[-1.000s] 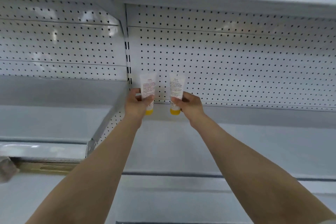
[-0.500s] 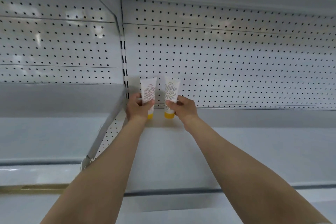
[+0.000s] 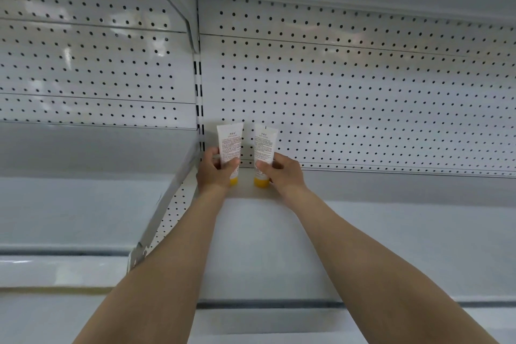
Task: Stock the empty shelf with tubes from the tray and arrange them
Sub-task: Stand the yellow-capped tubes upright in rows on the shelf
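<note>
- Neighbouring shelf (image 3: pixel 83 204), far left: a higher, bare white deck, no part of the stocking.
- Slotted upright (image 3: pixel 197 86): the divider between the two bays, just left of the tubes.
- Left hand (image 3: pixel 215 173): thumb in front and fingers curled behind, clamped on the lower body of the left tube.
- Left tube (image 3: pixel 230 139): white with small print and a yellow cap. It stood cap-down and upright in the back left corner of the shelf, cap apparently on the deck.
- Right tube (image 3: pixel 264 142): same pattern, just beside the first with a narrow gap, its crimped end tilted slightly right.
- Right hand (image 3: pixel 284 174): thumb across the front, fingers behind, closed on the right tube near its cap.
- Handling, by judgement: light, soft-walled and smooth, top-heavy on so small a cap. Best held low, by the firm shoulder above the cap, and squeezed gently.
- Shelf (image 3: pixel 391 232): white deck running right.
- Pegboard back panel (image 3: pixel 363 92): directly behind both tubes; contact could not be told.
- Tray: not in view.
</note>
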